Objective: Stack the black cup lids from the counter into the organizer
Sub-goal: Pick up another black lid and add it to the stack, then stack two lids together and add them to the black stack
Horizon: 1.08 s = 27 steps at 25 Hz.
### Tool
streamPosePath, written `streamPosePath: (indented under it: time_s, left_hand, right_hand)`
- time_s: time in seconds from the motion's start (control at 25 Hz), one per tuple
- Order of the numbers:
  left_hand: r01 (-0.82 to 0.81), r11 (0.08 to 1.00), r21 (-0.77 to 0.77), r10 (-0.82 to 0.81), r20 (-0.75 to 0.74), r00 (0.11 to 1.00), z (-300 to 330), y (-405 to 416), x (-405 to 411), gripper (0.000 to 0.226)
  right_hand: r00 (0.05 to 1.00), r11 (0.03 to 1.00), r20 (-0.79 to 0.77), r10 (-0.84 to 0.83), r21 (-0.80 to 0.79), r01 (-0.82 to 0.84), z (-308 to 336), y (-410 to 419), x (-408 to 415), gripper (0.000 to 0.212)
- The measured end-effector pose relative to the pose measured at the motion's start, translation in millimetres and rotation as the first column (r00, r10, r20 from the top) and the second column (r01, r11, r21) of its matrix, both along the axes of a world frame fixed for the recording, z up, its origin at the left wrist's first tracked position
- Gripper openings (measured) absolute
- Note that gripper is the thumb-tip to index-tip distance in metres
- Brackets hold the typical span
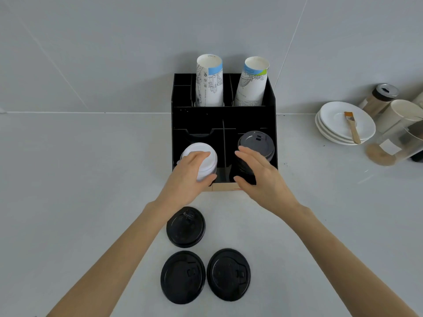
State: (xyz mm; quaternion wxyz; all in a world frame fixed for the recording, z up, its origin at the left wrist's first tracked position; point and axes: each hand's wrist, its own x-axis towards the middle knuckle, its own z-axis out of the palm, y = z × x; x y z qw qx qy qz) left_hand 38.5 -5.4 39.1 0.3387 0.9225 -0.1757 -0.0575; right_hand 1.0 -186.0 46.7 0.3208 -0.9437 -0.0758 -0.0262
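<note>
Desk [80,179] surface, pale grey, runs under everything I see, with a tiled wall behind it. Working from the left, my left hand [190,177] is at the front left compartment of the black organizer [223,115], its grip curled around a stack of white lids [201,161], fingers over the top and thumb at the lower side. Below the hands, three loose black cup lids lie flat on the desk: one nearest the organizer [185,227], and two side by side closer to me, a left one [183,277] and a right one [228,274], just apart from each other. In the organizer's rear compartments two stacks of printed paper cups [209,82] stand rim down. My right hand [261,177] is at the front right compartment, grip spread apart with fingers and thumb flanking a stack of black lids [256,145] that sits in that compartment; I cannot tell whether the fingers touch it. Far right, a pile of white saucers [343,124] carries a small wooden-handled brush [351,128], with jars [380,97] and a white cup [398,113] just beside it.
</note>
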Motion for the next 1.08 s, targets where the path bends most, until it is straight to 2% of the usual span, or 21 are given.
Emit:
streamPosePath:
  time_s: [0.2, 0.64, 0.8, 1.08]
  left_hand:
    - [-0.039, 0.999, 0.036, 0.040, -0.032, 0.999, -16, 35, -26, 0.054]
    - [-0.070, 0.986, 0.152, 0.111, -0.278, 0.954, -60, 80, -74, 0.064]
    - [-0.052, 0.987, 0.154, 0.099, -0.318, 0.943, -67, 82, -82, 0.068]
    - [-0.015, 0.983, 0.181, 0.072, -0.312, 0.947, -68, 80, -86, 0.070]
  right_hand:
    - [0.992, 0.997, -0.103, 0.079, 0.022, -0.077, -20, 28, -21, 0.054]
    - [0.920, 0.978, -0.345, 0.185, -0.025, -0.206, -65, 71, -52, 0.061]
    - [0.905, 0.976, -0.379, 0.195, -0.016, -0.217, -72, 79, -55, 0.064]
    - [0.923, 0.986, -0.350, 0.159, 0.016, -0.164, -77, 87, -54, 0.060]
